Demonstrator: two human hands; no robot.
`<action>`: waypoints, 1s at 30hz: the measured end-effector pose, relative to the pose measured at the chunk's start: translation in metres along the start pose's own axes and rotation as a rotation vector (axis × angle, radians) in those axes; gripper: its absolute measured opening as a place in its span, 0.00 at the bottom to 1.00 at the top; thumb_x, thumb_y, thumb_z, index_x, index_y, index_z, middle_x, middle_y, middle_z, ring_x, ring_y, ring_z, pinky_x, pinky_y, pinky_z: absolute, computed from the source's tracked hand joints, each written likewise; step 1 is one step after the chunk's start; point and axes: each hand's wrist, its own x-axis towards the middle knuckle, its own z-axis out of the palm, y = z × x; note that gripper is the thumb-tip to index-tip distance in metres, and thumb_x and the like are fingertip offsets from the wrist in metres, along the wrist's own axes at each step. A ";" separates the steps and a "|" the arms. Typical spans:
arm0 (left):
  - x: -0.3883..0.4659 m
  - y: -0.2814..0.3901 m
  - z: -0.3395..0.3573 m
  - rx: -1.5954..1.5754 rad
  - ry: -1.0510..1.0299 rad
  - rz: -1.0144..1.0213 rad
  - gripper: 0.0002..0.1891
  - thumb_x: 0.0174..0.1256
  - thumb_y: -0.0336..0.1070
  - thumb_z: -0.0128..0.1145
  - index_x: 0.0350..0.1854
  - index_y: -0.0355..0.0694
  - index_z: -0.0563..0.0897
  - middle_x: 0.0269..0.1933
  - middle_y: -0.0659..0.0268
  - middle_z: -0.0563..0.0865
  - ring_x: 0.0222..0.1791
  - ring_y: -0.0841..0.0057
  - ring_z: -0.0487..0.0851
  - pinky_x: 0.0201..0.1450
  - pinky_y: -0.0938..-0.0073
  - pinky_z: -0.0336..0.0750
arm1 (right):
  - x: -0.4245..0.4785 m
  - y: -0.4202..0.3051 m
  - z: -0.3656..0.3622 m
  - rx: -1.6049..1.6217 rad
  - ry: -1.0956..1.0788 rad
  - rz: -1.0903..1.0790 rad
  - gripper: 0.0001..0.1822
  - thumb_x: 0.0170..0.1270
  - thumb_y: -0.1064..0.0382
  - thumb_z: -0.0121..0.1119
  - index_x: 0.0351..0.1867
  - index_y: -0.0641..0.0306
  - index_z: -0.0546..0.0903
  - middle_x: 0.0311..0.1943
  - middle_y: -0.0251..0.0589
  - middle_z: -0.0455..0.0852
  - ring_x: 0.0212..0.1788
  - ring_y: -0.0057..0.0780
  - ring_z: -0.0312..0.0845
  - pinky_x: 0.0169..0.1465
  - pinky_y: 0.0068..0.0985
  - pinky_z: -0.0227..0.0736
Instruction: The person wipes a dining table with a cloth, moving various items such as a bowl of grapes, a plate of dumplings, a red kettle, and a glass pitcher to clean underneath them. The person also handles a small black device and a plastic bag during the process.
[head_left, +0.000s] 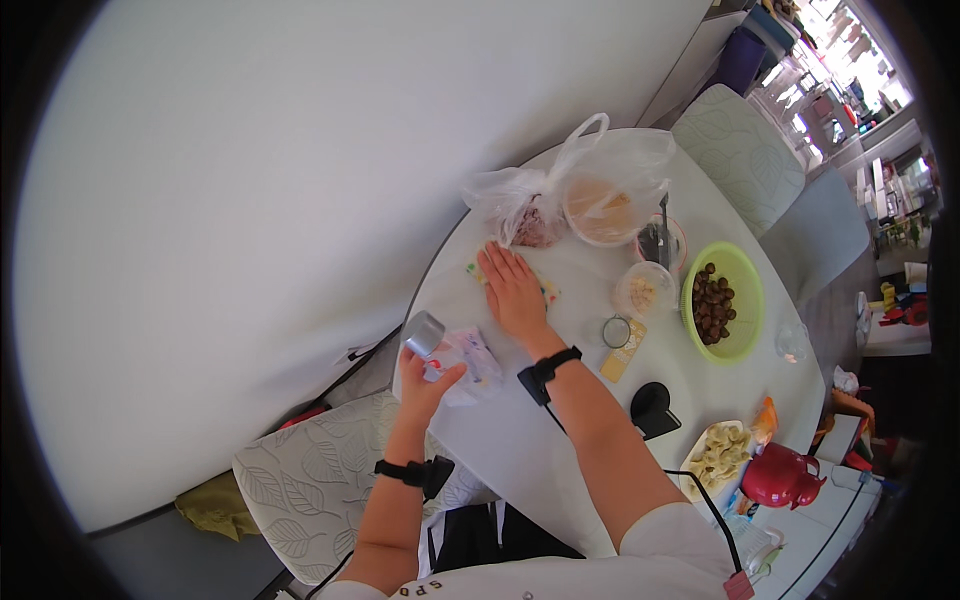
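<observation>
My left hand (424, 386) grips a container with a silver cylindrical top (424, 334) above the left edge of the table. My fingers partly hide its lower part. Beside that hand lies a clear plastic packet (476, 360) with print on it. My right hand (516, 296) rests flat, fingers a little apart, on a white cloth (551, 291) with coloured spots. The palm covers most of this cloth. Just beyond my right fingertips sits a clear plastic bag (529, 225) with reddish-brown contents.
On the white table (525, 442) stand a bagged round tub (604, 206), a clear tub of pale pieces (643, 292), a green basket (739, 322) of round brown nuts, a small glass (616, 331), a black stand (654, 411), a dumpling plate (716, 457) and a red kettle (780, 476). A wall (262, 187) borders the left.
</observation>
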 end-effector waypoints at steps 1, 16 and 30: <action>0.004 -0.001 0.000 -0.016 -0.073 -0.066 0.30 0.47 0.44 0.80 0.54 0.41 0.83 0.69 0.58 0.61 0.66 0.63 0.67 0.63 0.62 0.69 | 0.011 0.001 0.003 0.001 -0.003 -0.017 0.31 0.63 0.63 0.54 0.70 0.62 0.68 0.72 0.46 0.66 0.75 0.41 0.58 0.75 0.40 0.54; -0.174 -0.028 -0.091 -0.523 0.040 -0.230 0.28 0.51 0.38 0.76 0.53 0.36 0.78 0.54 0.63 0.81 0.58 0.69 0.77 0.63 0.67 0.69 | -0.016 -0.035 0.005 -0.143 -0.225 -0.279 0.26 0.69 0.59 0.48 0.69 0.53 0.71 0.72 0.48 0.66 0.75 0.41 0.59 0.69 0.45 0.60; -0.221 -0.046 -0.147 -0.501 0.347 -0.164 0.32 0.54 0.46 0.74 0.57 0.33 0.76 0.54 0.62 0.81 0.56 0.71 0.77 0.63 0.69 0.68 | -0.215 -0.158 -0.030 0.133 -0.478 -0.323 0.27 0.62 0.54 0.59 0.64 0.55 0.76 0.75 0.42 0.64 0.79 0.38 0.51 0.76 0.46 0.47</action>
